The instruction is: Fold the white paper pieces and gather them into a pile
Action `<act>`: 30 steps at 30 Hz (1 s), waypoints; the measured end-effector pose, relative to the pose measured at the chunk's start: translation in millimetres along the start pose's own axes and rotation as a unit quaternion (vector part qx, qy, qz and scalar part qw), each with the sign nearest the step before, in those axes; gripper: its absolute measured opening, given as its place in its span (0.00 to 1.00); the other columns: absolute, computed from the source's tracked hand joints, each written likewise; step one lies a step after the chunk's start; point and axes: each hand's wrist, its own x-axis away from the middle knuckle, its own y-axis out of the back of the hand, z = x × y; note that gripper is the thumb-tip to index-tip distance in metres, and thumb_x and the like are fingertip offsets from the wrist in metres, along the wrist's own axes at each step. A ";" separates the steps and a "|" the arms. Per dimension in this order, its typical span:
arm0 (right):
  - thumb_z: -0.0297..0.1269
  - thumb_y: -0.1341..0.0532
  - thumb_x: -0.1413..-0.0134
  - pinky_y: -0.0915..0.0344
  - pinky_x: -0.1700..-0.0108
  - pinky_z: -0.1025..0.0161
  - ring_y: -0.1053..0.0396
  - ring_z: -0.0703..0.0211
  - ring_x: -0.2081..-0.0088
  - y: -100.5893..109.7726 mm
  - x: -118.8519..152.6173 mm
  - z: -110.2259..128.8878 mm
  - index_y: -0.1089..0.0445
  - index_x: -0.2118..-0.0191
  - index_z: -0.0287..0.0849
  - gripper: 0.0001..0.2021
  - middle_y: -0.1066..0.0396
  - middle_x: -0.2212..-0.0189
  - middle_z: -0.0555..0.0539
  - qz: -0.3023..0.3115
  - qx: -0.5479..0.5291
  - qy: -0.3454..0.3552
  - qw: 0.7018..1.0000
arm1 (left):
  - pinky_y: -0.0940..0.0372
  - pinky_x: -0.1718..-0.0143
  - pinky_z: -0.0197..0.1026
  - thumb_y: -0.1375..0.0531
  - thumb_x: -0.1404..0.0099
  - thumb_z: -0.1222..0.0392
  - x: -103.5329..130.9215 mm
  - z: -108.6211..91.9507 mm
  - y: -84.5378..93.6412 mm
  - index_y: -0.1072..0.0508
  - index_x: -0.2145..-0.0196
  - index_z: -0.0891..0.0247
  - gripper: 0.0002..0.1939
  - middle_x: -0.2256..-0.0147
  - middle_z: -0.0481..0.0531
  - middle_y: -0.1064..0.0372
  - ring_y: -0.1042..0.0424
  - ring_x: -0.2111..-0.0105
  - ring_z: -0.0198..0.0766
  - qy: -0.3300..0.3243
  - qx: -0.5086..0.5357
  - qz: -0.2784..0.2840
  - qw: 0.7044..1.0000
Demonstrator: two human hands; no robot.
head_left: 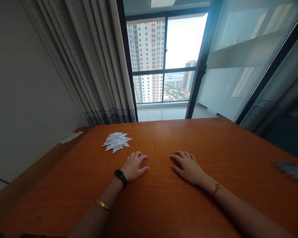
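Observation:
My left hand [134, 167] rests on the orange-brown wooden table [159, 205], its thumb and fingers apart and nothing in it. A black band [121, 178] circles that wrist, with a gold bangle [103, 205] farther up the arm. Across a gap, my right hand [187, 167] lies on the tabletop too, fingers loosely bent and apart, holding nothing. Around its wrist is a thin red string bracelet [216, 188]. Beyond my left hand sits a loose heap of folded white paper pieces [117, 141], many with pointed ends; neither hand touches it.
A pale flat strip [71, 137] lies on the ledge along the left wall. At the right edge of the table is a blurred-out greyish patch [293, 171]. Grey curtains [96, 66] hang behind, beside a dark-framed glass door [197, 79] with tall buildings outside.

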 end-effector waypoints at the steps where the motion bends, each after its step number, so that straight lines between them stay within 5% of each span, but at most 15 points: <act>1: 0.48 0.45 0.43 0.47 0.49 0.46 0.40 0.47 0.50 -0.9 -0.2 1.0 0.33 0.49 0.52 0.18 0.35 0.49 0.44 -0.001 0.000 -0.001 1.000 | 0.43 0.49 0.51 0.41 0.40 0.47 -0.5 1.7 -0.3 0.32 0.48 0.54 0.23 0.52 0.54 0.38 0.39 0.52 0.48 -0.002 0.013 -0.001 1.000; 5: 0.46 0.42 0.46 0.47 0.48 0.46 0.42 0.45 0.47 -4.2 0.4 19.2 0.36 0.45 0.50 0.22 0.37 0.47 0.41 -0.052 0.001 -0.008 0.999 | 0.39 0.53 0.47 0.38 0.42 0.50 -2.9 14.8 5.0 0.45 0.39 0.53 0.36 0.51 0.55 0.39 0.36 0.56 0.42 0.013 0.177 -0.002 0.984; 11: 0.46 0.40 0.47 0.53 0.43 0.45 0.48 0.44 0.43 -5.0 1.7 50.0 0.43 0.39 0.55 0.29 0.49 0.39 0.43 -0.127 0.005 0.104 0.986 | 0.38 0.67 0.35 0.31 0.49 0.55 -2.0 29.0 30.0 0.58 0.37 0.45 0.50 0.53 0.50 0.44 0.38 0.70 0.28 -0.009 0.384 -0.093 0.919; 18: 0.48 0.41 0.47 0.50 0.44 0.46 0.48 0.43 0.43 -11.5 -5.6 37.3 0.43 0.39 0.50 0.29 0.48 0.40 0.40 -0.148 -0.016 0.042 0.988 | 0.38 0.69 0.33 0.30 0.51 0.57 -4.6 29.5 30.7 0.61 0.38 0.45 0.53 0.56 0.48 0.44 0.39 0.74 0.24 0.011 0.374 -0.121 0.919; 30: 0.47 0.41 0.49 0.51 0.46 0.43 0.47 0.40 0.44 -15.8 -12.2 27.1 0.39 0.43 0.49 0.26 0.45 0.43 0.39 -0.091 -0.005 -0.041 0.995 | 0.39 0.74 0.32 0.33 0.47 0.55 -8.4 27.0 16.5 0.62 0.38 0.52 0.49 0.59 0.48 0.42 0.40 0.75 0.25 0.052 0.353 -0.059 0.932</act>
